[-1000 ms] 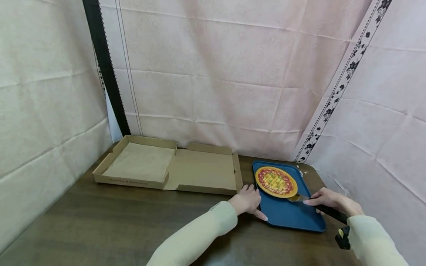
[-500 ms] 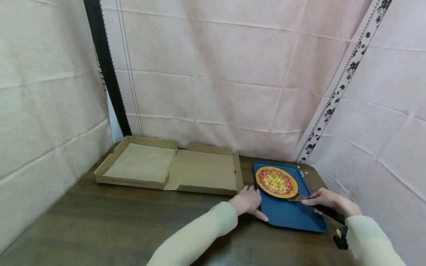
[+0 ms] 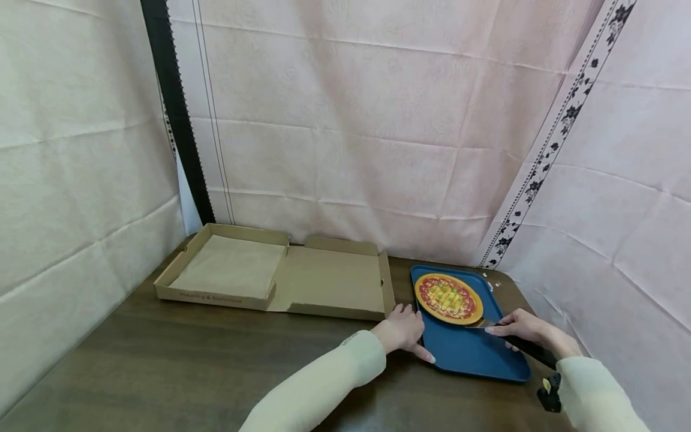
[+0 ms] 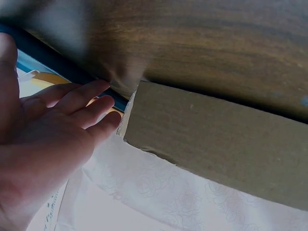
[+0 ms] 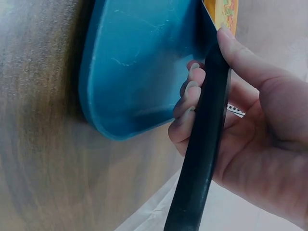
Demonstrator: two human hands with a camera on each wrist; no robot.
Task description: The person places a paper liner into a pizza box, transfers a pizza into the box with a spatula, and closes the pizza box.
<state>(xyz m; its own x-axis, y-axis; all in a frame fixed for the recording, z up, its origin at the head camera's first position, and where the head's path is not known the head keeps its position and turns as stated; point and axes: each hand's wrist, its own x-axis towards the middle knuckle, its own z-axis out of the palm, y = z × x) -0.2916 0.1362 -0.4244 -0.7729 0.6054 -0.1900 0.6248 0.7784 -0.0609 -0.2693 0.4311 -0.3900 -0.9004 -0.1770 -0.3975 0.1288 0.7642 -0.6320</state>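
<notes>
A round pizza with red and yellow topping lies on the far part of a blue tray. My right hand grips the black handle of a spatula, thumb along its top and fingers curled beneath. The metal blade meets the pizza's near right edge; its front end is hidden, seemingly under the crust. At the tray's left side, my left hand has its fingers extended and touches the rim. In the left wrist view that hand reaches between the tray rim and a cardboard wall.
An unfolded pizza box lies left of the tray, its lid side close to my left hand. A paper sheet lines its base. Small white scraps lie beyond the tray. Cloth curtains enclose the wooden table.
My right hand and the spatula have shifted slightly left, toward the pizza. My left hand stays at the tray's edge. The head view has tilted a little.
</notes>
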